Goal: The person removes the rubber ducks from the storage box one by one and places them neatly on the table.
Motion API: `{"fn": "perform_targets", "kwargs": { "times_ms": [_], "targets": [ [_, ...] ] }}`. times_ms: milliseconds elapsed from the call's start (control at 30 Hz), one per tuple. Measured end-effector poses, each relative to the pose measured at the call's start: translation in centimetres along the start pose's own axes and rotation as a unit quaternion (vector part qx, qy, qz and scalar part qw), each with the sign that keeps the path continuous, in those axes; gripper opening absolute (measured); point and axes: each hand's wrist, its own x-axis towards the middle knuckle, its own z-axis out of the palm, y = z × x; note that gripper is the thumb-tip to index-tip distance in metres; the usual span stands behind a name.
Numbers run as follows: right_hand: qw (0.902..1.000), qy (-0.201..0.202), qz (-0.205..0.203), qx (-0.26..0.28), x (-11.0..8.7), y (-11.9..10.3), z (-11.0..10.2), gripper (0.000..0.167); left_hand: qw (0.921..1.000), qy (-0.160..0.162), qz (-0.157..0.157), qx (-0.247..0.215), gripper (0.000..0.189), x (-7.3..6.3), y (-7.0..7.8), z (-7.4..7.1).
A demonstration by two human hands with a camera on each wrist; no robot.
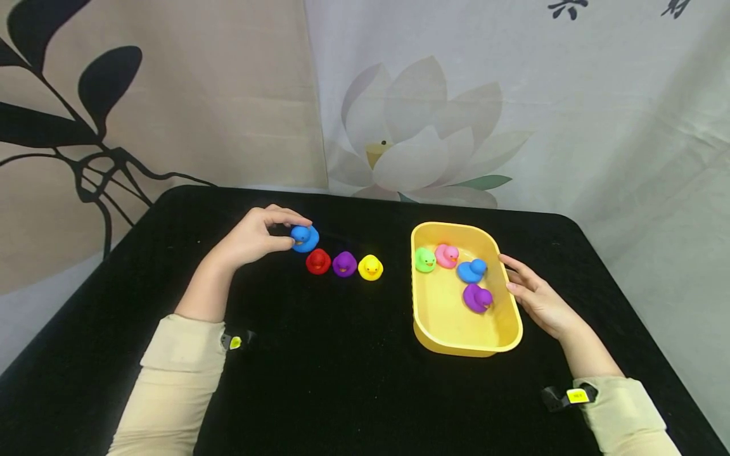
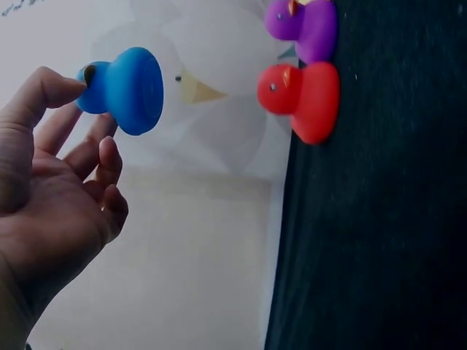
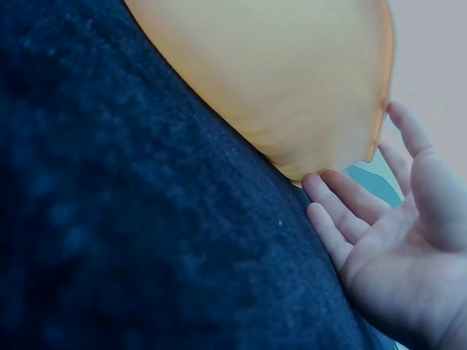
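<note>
My left hand [image 1: 255,235] pinches a blue rubber duck [image 1: 306,239] between thumb and fingers. In the left wrist view this blue duck [image 2: 131,91] is held off the black cloth, its flat base facing the row of ducks. Just beside it on the cloth stand a red duck [image 1: 318,261], a purple duck [image 1: 345,264] and a yellow duck [image 1: 371,268]. Against the right side of a yellow plastic tub [image 1: 424,316], my right hand [image 1: 538,297] rests with its fingers extended. The right wrist view shows those fingertips [image 3: 314,182] at the tub's outer wall.
Inside the tub lie a green duck [image 1: 424,260], a pink duck [image 1: 447,256], another blue duck [image 1: 472,271] and another purple duck [image 1: 477,297]. Black cloth [image 1: 331,380] covers the table. A printed curtain [image 1: 239,95] hangs behind its far edge.
</note>
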Motion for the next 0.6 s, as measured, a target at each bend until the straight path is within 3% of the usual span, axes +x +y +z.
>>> {"fn": "perform_targets", "kwargs": {
  "times_ms": [200,600],
  "targets": [
    [1.0,0.002,0.005,-0.005,-0.1,0.0,0.0,0.056,0.9999,-0.008,-0.01,-0.011,0.033,-0.1,-1.5,-0.5],
    [1.0,0.002,0.001,0.002,0.0,0.1,-0.1,0.056,0.9973,-0.04,-0.061,-0.01,0.032,-0.1,-4.1,-0.7]
  ]
}}
